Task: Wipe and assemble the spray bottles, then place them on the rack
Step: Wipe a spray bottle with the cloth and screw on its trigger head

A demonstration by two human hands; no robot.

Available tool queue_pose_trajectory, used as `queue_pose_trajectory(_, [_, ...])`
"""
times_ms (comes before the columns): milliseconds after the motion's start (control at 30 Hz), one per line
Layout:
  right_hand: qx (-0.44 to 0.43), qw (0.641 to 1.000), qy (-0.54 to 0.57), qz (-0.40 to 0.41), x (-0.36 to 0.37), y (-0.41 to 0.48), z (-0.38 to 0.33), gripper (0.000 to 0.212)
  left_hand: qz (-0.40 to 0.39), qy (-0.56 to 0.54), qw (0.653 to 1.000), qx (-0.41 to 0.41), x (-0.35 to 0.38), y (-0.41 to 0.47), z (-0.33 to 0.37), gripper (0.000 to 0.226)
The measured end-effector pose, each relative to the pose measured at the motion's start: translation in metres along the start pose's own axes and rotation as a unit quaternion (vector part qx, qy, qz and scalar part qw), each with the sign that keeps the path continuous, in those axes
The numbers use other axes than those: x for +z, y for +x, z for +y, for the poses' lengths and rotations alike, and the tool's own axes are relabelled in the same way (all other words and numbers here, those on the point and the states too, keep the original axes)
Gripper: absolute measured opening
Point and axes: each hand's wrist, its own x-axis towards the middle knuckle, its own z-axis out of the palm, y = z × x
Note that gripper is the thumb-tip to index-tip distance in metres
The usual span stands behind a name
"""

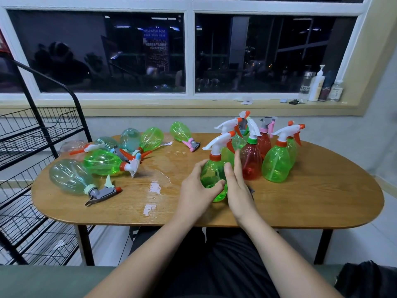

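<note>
An upright green spray bottle [211, 175] with a white and orange trigger head stands near the table's front middle. My left hand [198, 190] grips its lower body, fingers and thumb curled round it. My right hand [237, 183] lies flat against its right side with straight fingers. Behind it stand several assembled bottles, among them a red bottle [250, 162] and a green bottle [276, 163]. Several bottles lie on their sides at the left, including a clear bottle [71, 177] and a green one [103, 162]. A dark cloth [251, 191] peeks out behind my right hand.
The black wire rack [25, 134] stands left of the wooden table [311, 201]. Puddles of water [155, 187] lie on the table's middle. Another green bottle [181, 132] lies at the back. Toiletry bottles [315, 87] stand on the window sill at right.
</note>
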Motion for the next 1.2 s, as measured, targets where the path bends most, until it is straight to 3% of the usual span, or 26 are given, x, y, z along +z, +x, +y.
queue_pose_trajectory(233, [0.07,0.991,0.115,0.015,-0.004,0.02,-0.008,0.075,-0.011,-0.005,1.0,0.001,0.001,0.001,0.0,0.067])
queue_pose_trajectory(400, [0.048,0.977,0.205,0.023,-0.005,0.026,-0.021,0.063,0.007,0.026,0.999,0.031,0.002,0.004,-0.003,0.077])
queue_pose_trajectory(500, [0.01,0.979,0.194,0.057,-0.001,0.02,-0.018,0.061,0.002,0.039,0.998,0.038,0.003,0.003,-0.004,0.082])
queue_pose_trajectory(667, [-0.011,0.983,0.177,0.047,0.001,0.008,0.003,0.053,0.001,0.028,0.999,0.038,0.002,0.002,-0.004,0.082])
queue_pose_trajectory(967, [-0.002,0.99,0.137,0.04,-0.005,0.005,0.015,0.039,0.012,0.0,1.0,0.011,-0.001,0.001,0.001,0.079])
queue_pose_trajectory(1200, [0.097,0.972,0.211,-0.016,-0.009,0.012,0.007,0.079,0.001,0.0,1.0,0.007,-0.002,0.0,0.0,0.068])
